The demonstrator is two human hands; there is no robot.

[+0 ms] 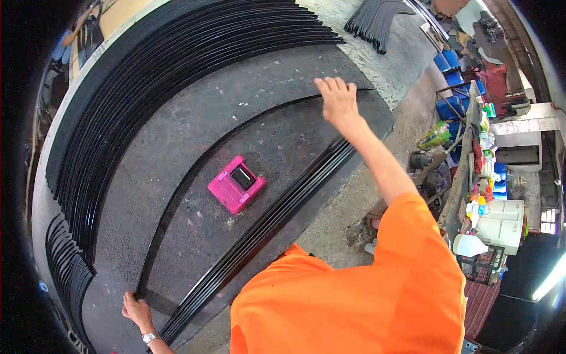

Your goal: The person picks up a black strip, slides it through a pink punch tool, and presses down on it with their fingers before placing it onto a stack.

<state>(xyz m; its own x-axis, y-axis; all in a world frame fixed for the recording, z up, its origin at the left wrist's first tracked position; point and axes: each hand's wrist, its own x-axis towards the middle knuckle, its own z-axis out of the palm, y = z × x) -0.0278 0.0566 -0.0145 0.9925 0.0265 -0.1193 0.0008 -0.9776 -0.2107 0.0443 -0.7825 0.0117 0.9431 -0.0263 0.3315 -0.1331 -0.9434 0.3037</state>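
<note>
A long black strip (pixel 197 168), like a leather belt strap, curves across the dark worktable (pixel 247 141). At its near-left end, my left hand (pixel 138 311) is closed with the fingertips pinching it. My right hand (pixel 339 105) is over the strip near its other end, fingers bent down onto it; the thumb side is partly hidden. A short piece of strip shows beyond that hand. Inside the curve sits a pink box-like item (pixel 237 184) with a dark window. Nearest my body, a bundle of straight black strips (pixel 259 239) lies along the table edge.
Many curved black strips (pixel 135 112) are layered along the far side, with a smaller bunch (pixel 68 259) at left and another (pixel 377 20) at the top. Bottles and containers crowd a shelf (pixel 466 159) at right. Another person's arm (pixel 76 26) shows at upper left.
</note>
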